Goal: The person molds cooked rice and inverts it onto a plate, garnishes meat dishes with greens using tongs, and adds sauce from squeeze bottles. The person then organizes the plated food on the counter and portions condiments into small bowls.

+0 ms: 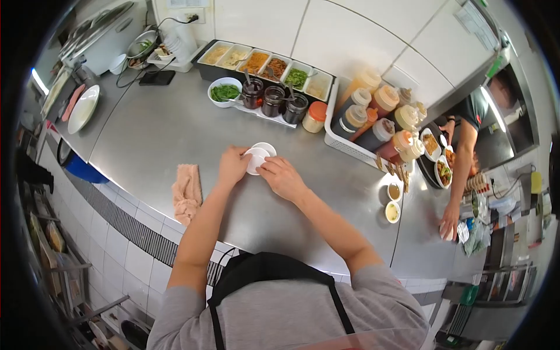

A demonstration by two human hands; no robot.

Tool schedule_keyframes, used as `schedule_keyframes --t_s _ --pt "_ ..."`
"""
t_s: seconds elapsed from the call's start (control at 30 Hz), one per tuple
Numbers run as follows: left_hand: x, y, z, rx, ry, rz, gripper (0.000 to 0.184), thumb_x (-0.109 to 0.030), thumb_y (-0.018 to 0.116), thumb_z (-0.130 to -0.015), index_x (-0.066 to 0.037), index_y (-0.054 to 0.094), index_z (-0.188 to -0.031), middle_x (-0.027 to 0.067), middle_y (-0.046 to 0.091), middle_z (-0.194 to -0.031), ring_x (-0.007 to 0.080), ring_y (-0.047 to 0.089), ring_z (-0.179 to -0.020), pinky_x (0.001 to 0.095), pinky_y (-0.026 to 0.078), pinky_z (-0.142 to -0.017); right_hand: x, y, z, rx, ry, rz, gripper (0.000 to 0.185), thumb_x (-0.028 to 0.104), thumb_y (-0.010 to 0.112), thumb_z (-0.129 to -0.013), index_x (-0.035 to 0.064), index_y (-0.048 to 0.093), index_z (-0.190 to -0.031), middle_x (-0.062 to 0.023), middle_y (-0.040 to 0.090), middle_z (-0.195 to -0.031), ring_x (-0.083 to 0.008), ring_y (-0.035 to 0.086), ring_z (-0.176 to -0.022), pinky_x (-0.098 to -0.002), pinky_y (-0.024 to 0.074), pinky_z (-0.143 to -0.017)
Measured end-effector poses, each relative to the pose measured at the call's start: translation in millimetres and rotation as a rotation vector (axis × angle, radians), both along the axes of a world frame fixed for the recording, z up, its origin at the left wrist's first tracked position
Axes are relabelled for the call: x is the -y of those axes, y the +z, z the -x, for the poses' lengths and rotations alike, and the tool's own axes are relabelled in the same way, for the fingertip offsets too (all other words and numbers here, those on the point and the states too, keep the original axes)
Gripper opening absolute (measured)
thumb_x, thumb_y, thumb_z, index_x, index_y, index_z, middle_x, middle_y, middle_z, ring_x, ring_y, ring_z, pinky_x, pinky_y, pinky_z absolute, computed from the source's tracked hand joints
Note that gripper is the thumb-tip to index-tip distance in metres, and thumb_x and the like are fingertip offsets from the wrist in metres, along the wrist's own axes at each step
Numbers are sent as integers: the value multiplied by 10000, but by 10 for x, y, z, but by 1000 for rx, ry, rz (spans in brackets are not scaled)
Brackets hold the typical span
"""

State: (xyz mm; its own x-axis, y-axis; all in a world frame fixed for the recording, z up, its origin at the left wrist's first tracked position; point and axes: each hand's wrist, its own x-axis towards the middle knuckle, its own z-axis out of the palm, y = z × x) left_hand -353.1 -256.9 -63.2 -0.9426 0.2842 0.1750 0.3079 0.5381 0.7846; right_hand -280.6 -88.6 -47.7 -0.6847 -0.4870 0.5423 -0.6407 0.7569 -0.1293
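Both of my hands meet over the steel counter (pixel 157 134) at a small white round cup (pixel 255 161). My left hand (pixel 234 165) pinches its left rim, and my right hand (pixel 282 177) has its fingers closed on the right side. Just behind it, partly covered, is a second small white round piece (pixel 266 147); whether it is a cup or a lid I cannot tell. A crumpled pink cloth (pixel 187 192) lies left of my left forearm. Two small cups with sauce, one brown (pixel 394 191) and one pale yellow (pixel 392 212), stand to the right.
Behind my hands are a topping rack (pixel 210 73), a bowl of greens (pixel 225 92), several dark jars (pixel 273 100) and an orange-lidded jar (pixel 315 116). A white basket (pixel 350 149) holds squeeze bottles. At right, another person's hand (pixel 450 220) is near a tray of dishes (pixel 429 166).
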Motion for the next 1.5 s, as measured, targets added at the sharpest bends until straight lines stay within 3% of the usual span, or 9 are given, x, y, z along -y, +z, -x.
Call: schedule_keyframes --t_s 0.13,0.2,0.3,0.57,0.87,1.07,1.2,1.33,1.5 --pt "277 146 -165 25 70 21 242 -131 555 -796 -9 615 -996 177 626 -839 262 612 -717 339 495 -637 72 381 261 27 355 58 240 131 614 -701 79 615 -935 -68 586 -963 -240 515 -1018 -361 417 -868" --pt "433 293 -317 381 271 -251 217 -136 548 -822 7 578 -982 150 636 -782 216 622 -645 314 506 -519 -84 708 703 146 226 224 234 143 620 -716 76 612 -940 -85 587 -974 -270 524 -995 -381 434 -837" --pt "749 371 -532 484 334 -444 237 -143 544 -851 16 537 -1027 102 615 -796 149 600 -636 265 508 -470 -193 1226 1612 -135 -76 378 131 117 561 -775 31 626 -850 -142 604 -844 -320 560 -815 -392 454 -736" --pt "1721 502 -1116 597 476 -850 263 -204 541 -879 21 543 -1016 61 589 -780 117 590 -625 225 506 -463 712 1248 3161 126 -77 149 175 211 582 -764 76 677 -822 -159 634 -822 -321 607 -757 -385 485 -709" --pt "2988 295 -794 588 545 -937 226 -216 498 -904 -8 556 -973 26 577 -760 92 572 -592 219 495 -443 2181 1252 3910 266 -86 -126 222 265 618 -725 66 674 -804 -151 641 -775 -318 613 -750 -388 488 -695" --pt "3781 299 -426 491 544 -873 241 -224 488 -910 -11 556 -1000 39 591 -813 88 584 -635 212 494 -459 1658 1512 3427 691 -315 -780 255 282 668 -676 58 679 -796 -145 650 -773 -312 622 -744 -402 490 -677" --pt "4031 267 -184 538 479 -860 266 -281 515 -896 -27 559 -964 28 586 -802 92 583 -615 210 484 -444 1329 1332 2741 880 -567 -802 340 348 738 -617 64 689 -797 -150 633 -883 -287 592 -884 -389 477 -736" --pt "3921 374 -15 568 444 -855 284 -300 526 -889 -27 548 -965 18 580 -794 90 586 -628 213 481 -445 1151 889 2337 319 -432 -876 202 259 665 -681 70 682 -748 -106 517 -958 -263 452 -1020 -341 394 -836" --pt "3653 430 -10 578 301 -804 282 -294 530 -890 -24 548 -967 16 573 -786 81 571 -646 217 484 -476 1224 1349 2445 690 -576 -724 205 160 561 -654 2 658 -743 -194 597 -938 -327 598 -873 -392 497 -721"
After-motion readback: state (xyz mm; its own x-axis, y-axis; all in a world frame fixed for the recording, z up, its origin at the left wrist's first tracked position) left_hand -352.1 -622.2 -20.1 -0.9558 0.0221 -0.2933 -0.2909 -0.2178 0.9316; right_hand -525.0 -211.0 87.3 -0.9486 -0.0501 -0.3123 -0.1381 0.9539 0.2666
